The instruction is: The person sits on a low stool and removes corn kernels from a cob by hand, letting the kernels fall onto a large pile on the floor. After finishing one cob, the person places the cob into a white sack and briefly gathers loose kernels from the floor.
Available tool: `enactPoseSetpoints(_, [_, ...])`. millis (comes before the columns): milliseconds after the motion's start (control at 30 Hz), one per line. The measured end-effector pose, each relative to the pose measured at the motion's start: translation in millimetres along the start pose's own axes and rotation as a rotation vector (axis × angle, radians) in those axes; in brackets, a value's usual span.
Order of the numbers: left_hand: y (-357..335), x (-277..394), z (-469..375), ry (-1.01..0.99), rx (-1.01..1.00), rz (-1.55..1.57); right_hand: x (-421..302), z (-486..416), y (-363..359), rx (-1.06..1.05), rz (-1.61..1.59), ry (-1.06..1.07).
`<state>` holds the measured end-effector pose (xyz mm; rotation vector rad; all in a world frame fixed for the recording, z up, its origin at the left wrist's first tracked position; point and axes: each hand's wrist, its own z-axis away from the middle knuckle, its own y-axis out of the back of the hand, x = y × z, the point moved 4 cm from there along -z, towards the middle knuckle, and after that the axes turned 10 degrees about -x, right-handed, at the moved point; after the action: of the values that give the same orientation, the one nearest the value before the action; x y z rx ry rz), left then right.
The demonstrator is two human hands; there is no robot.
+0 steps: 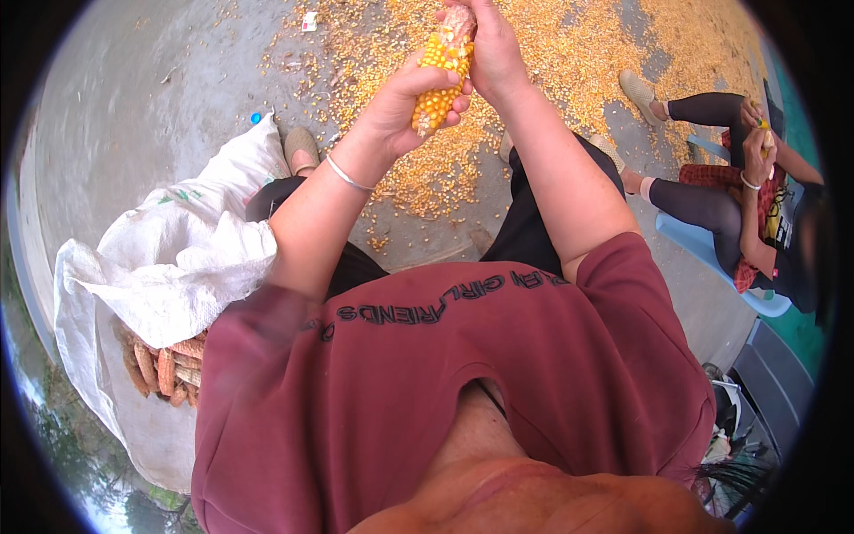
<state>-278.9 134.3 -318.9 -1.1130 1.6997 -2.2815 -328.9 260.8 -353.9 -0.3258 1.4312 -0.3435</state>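
Observation:
An ear of yellow corn [437, 93] is held up in front of me, its upper end stripped of kernels and showing pale pink cob. My left hand [417, 97], with a thin bracelet at the wrist, wraps around the lower part, where the kernels are still on. My right hand [494, 50] is closed around the bare upper end, with its fingertips partly cut off by the top of the picture. Beneath the hands, loose corn kernels [434, 180] lie scattered over the concrete floor.
A white woven sack [180, 233] stands at my left, with bare corn cobs [165, 370] below its folded edge. At the right another person sits on a light blue plastic chair [700, 250], holding an ear of corn [767, 137]. A blue bottle cap [255, 118] lies beyond the sack.

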Motion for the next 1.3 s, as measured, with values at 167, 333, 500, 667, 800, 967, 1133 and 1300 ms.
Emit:
enactPoseSetpoints(167, [-3.2,-15.5,0.1,-0.007,0.123,-0.224,12.8,0.1,11.0,0.125,0.384,0.148])
enactPoseSetpoints(333, [-3.3,-21.1,2.0,0.044,0.178,-0.297,33.2,-8.1,30.3,0.221,0.396,0.150])
enactPoseSetpoints(500, [-7.5,-23.3,3.4,0.035,0.119,-0.245,33.7,-11.3,36.9,0.177,0.311,-0.014])
enactPoseSetpoints(667, [-11.4,-11.7,5.5,0.014,-0.051,-0.095,6.4,-13.8,26.5,0.076,-0.049,-0.211])
enactPoseSetpoints(800, [3.8,-0.7,0.9,-0.004,0.063,-0.354,-2.2,-12.1,25.0,0.180,-0.058,-0.119])
enactPoseSetpoints(967, [22.3,-8.4,-4.5,-0.083,0.327,-0.979,14.7,-14.5,22.5,-0.162,-0.153,-0.063])
enactPoseSetpoints(1133, [25.2,-12.4,-9.6,-0.112,0.263,-1.055,25.0,-10.7,18.2,0.187,-0.259,0.015])
enactPoseSetpoints(1300, [10.9,-24.4,-7.0,-0.124,0.366,-1.265,32.6,-0.2,12.7,0.248,-0.241,0.002])
